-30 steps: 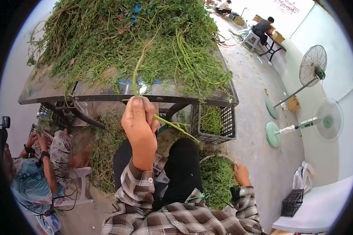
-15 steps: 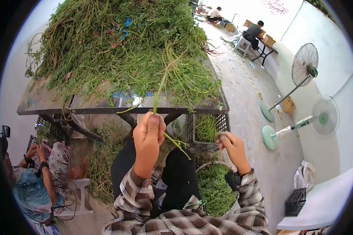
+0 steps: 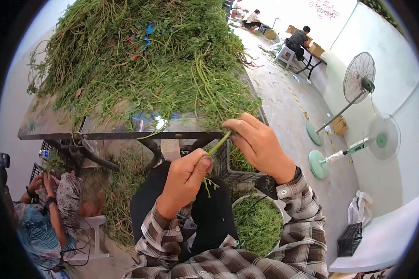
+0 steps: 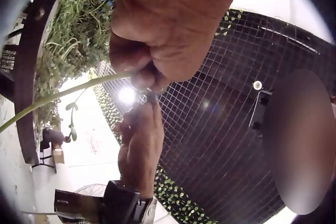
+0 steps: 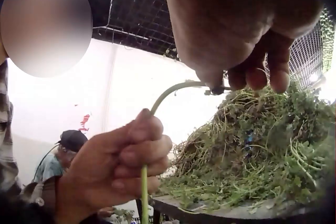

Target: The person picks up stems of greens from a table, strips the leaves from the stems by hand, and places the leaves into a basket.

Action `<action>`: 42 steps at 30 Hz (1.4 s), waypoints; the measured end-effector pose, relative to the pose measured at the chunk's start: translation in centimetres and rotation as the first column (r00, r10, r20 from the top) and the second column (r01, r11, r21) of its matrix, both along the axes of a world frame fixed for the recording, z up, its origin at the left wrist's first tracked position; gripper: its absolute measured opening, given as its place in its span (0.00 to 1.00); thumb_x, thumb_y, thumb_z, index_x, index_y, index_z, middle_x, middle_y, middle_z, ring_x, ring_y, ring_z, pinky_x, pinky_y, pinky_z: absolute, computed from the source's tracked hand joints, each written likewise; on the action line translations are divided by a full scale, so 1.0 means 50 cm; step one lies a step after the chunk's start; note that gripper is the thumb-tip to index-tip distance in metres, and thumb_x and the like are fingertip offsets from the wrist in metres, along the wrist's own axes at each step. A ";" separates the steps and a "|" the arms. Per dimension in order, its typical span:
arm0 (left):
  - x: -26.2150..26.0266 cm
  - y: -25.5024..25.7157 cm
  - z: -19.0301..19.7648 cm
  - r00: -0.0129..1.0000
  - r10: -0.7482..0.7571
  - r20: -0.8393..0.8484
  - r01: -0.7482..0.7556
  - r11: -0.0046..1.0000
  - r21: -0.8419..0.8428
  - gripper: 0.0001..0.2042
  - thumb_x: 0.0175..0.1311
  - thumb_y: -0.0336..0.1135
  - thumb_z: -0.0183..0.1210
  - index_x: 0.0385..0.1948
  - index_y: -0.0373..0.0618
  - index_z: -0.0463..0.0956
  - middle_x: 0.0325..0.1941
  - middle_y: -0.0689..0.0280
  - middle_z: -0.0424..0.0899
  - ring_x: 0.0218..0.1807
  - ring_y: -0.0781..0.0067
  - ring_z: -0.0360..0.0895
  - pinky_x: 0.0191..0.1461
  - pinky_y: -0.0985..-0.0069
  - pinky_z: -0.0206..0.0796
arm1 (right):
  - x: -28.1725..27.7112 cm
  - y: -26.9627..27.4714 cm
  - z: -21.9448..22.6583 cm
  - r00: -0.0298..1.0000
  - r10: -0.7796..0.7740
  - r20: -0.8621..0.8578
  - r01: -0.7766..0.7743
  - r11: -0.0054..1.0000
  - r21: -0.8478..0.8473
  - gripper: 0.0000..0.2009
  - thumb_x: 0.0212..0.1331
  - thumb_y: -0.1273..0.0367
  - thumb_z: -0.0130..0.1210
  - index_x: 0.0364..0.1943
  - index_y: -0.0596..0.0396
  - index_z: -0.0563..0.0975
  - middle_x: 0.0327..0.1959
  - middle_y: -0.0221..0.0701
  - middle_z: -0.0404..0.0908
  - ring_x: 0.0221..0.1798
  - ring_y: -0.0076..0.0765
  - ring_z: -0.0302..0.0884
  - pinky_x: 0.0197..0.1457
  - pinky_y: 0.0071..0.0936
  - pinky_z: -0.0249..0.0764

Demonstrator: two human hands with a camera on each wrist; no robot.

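At the far left, a seated person [image 3: 39, 225] in a blue patterned top sits beside a white stool [image 3: 95, 232]. Loose stems [image 3: 118, 200] lie on the floor to the right of them. Above, a broad heap of leafy green plants [image 3: 139, 60] covers much of the dark-edged desk [image 3: 102, 136], with bits of blue and red showing among the leaves.

In front of the desk's near edge, the left hand [image 3: 184, 179] has its grip closed round a single green stem [image 3: 217, 145], thumb and fingers curled over it; a small leafy offshoot hangs below. The stem slants up and right to the right hand [image 3: 263, 149], whose grip pinches its upper end between thumb and fingers. In the right wrist view, the stem arches between the two hands.

Beneath the right hand, a dark crate [image 3: 237, 176] holds more stems, and nearer the person a round tub [image 3: 281, 211] contains chopped-looking greens [image 3: 256, 225]. Farther right stand two fans [image 3: 358, 79] with green bases.
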State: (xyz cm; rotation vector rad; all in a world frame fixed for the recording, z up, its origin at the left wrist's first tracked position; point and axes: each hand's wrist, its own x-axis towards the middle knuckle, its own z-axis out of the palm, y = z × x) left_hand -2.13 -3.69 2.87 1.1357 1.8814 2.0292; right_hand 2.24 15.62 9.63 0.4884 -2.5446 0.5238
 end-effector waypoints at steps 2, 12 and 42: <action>0.001 -0.001 0.004 1.000 0.015 -0.013 -0.015 1.000 -0.016 0.14 0.69 0.38 0.46 0.25 0.39 0.68 0.18 0.66 0.65 0.20 0.76 0.62 0.25 0.79 0.57 | 0.011 -0.001 -0.004 1.000 -0.008 -0.006 0.008 1.000 -0.002 0.10 0.51 0.76 0.53 0.39 0.59 0.73 0.27 0.37 0.69 0.30 0.46 0.72 0.31 0.35 0.69; 0.005 0.024 -0.015 0.995 0.016 -0.094 -0.028 0.992 -0.125 0.15 0.69 0.38 0.47 0.23 0.38 0.68 0.17 0.67 0.63 0.21 0.77 0.60 0.25 0.78 0.55 | 0.006 -0.001 -0.072 0.960 -0.184 -0.211 0.237 0.936 0.262 0.09 0.44 0.71 0.57 0.21 0.53 0.67 0.19 0.32 0.64 0.21 0.39 0.69 0.23 0.33 0.66; 0.019 0.027 -0.003 0.979 -0.138 0.151 0.174 0.950 -0.261 0.09 0.63 0.32 0.51 0.26 0.37 0.73 0.18 0.64 0.73 0.22 0.78 0.71 0.26 0.78 0.62 | 0.073 -0.030 -0.119 0.845 0.308 0.438 0.268 0.464 -0.844 0.17 0.61 0.66 0.51 0.51 0.58 0.72 0.20 0.21 0.70 0.19 0.14 0.60 0.22 0.14 0.57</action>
